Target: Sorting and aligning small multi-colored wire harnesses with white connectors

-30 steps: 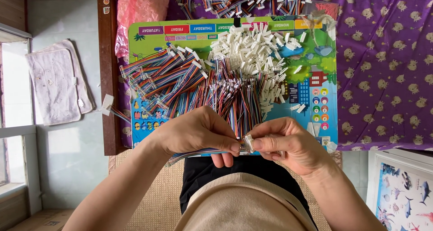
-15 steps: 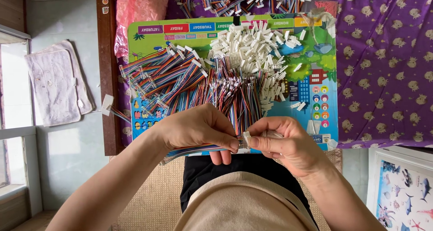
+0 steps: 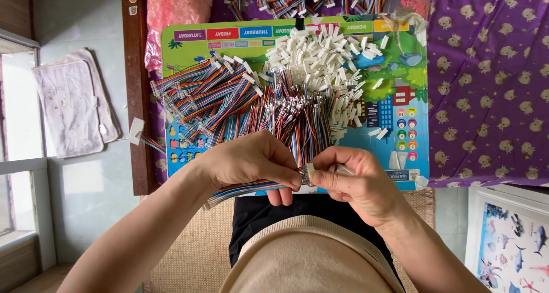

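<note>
A flat multicoloured ribbon of thin wires (image 3: 243,189) is pinched in the left hand (image 3: 251,158) fingers against a small white plastic connector (image 3: 309,173) gripped by the right hand (image 3: 354,181), above the lap; slight misalignment could bend terminals.

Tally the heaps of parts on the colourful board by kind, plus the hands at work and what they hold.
Heaps of white plastic connector housings: 1
Heaps of multicoloured ribbon wire bundles: 1
Hands: 2, the left hand and the right hand
Wire bundles held by the left hand: 1
White connectors pinched between both hands: 1
Total: 6
</note>
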